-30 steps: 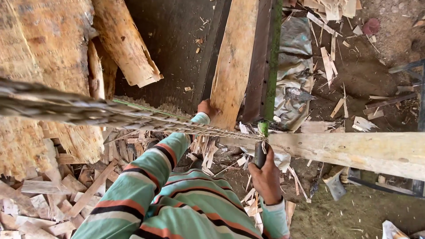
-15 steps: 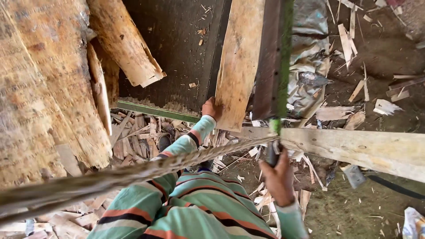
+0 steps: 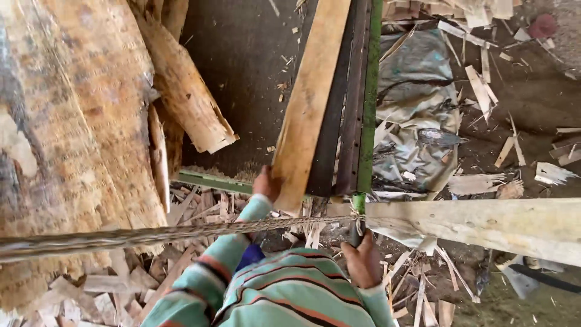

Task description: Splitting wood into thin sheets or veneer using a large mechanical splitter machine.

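A long pale wooden plank (image 3: 308, 103) lies lengthwise on a dark machine bed, beside a green rail (image 3: 368, 109). My left hand (image 3: 265, 183) grips the plank's near end, the striped sleeve stretched forward. My right hand (image 3: 363, 263) is closed around a dark upright handle (image 3: 356, 233) just below the rail's near end. A twisted rope (image 3: 151, 235) runs from the left edge across to that handle. A second pale plank (image 3: 484, 224) lies crosswise to the right of the handle.
A huge rough log (image 3: 72, 121) fills the left side, with a split log piece (image 3: 181, 91) leaning beside it. A crumpled grey tarp (image 3: 417, 115) lies right of the rail. Wood offcuts and splinters (image 3: 200, 209) litter the ground, and a dark blade-like tool (image 3: 544, 277) lies at lower right.
The rope has swung from high across the view to low and back to the middle. Both hands keep their holds; the plank's near end sits closer to me.
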